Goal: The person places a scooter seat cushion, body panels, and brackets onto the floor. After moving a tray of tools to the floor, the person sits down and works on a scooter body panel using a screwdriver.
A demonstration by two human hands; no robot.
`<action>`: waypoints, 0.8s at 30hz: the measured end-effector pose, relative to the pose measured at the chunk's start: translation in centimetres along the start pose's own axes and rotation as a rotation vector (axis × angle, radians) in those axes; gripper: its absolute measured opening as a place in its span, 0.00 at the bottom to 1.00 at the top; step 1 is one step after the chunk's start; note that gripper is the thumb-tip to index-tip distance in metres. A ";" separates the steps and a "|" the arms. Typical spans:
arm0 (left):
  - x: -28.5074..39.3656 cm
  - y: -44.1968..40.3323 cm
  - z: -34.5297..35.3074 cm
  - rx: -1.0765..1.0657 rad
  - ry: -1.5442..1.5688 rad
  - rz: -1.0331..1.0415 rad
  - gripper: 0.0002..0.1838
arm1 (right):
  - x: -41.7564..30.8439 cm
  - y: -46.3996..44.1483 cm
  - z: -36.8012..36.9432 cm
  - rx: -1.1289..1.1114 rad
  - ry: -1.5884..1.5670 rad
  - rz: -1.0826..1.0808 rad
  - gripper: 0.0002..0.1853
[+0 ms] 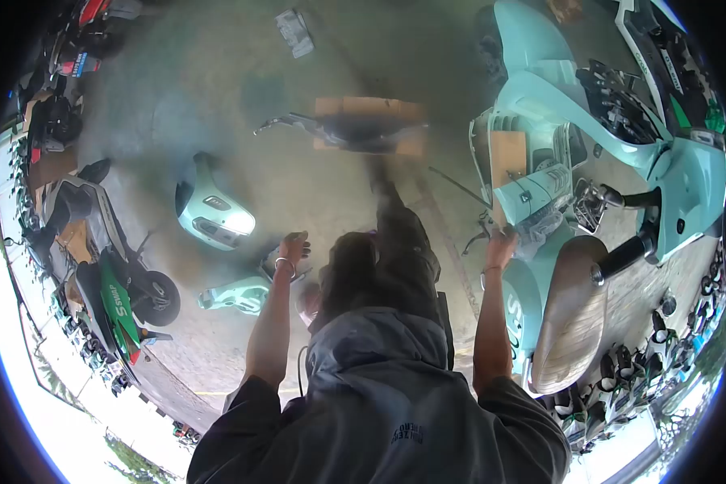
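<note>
My right hand (pixel 503 243) is at the mint-green scooter (pixel 518 292), beside its footwell and seat (pixel 571 323). Its fingers are curled in near the lower edge of a mint panel (pixel 534 194); what they grip is too small to tell. Clear plastic wrap (pixel 540 231) lies close by. Over the floor on the other side hangs my left hand (pixel 295 248), fingers curled and nothing visible in them. Below and left of that hand lies a mint body part (pixel 238 296). Farther out rests a mint front cover with a lamp (pixel 218 211).
A dark handlebar-like part (pixel 355 131) lies on cardboard (pixel 407 113) ahead of my feet. A scooter with a green side panel (pixel 119 310) stands at left. Several scooters line both edges. A cardboard piece (pixel 508 157) sits in the mint scooter's footwell.
</note>
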State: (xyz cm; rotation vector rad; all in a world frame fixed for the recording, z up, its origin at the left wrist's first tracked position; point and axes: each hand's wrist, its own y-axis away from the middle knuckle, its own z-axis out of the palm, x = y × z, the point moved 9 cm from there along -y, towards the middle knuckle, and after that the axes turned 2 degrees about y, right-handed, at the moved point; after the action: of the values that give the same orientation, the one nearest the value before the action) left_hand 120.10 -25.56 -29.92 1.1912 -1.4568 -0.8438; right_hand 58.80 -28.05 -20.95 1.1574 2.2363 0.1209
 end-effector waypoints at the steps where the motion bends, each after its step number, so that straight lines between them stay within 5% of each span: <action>1: 4.1 -0.4 1.3 0.001 -0.089 0.051 0.22 | 0.3 -0.2 9.6 -0.253 -0.283 0.067 0.30; 4: 14.1 -1.9 4.6 0.000 0.015 0.250 0.22 | -5.8 4.1 29.8 -0.886 -0.586 0.601 0.36; 7: 16.9 -1.8 5.9 -0.048 0.191 0.397 0.17 | -8.8 3.6 41.0 -0.899 -0.687 0.759 0.39; 9: 15.8 -1.3 6.1 -0.038 0.110 0.328 0.20 | -9.1 3.4 46.5 -0.857 -0.759 0.830 0.42; 11: 10.9 -2.6 5.8 -0.082 0.142 0.170 0.18 | -7.4 3.5 51.2 -0.787 -0.715 0.897 0.33; 15: 2.4 -5.0 2.4 -0.071 0.207 -0.060 0.16 | -10.1 3.0 52.9 -0.487 -0.784 0.815 0.20; 24: -4.0 -11.8 -16.7 0.035 0.247 -0.018 0.18 | -9.8 2.7 55.9 -0.505 -0.724 0.522 0.16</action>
State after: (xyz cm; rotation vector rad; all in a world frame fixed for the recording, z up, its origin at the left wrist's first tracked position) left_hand 139.05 -23.43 -38.31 1.2881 -1.2653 -0.6590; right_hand 96.00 -44.48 -60.62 1.2116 1.1571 0.3830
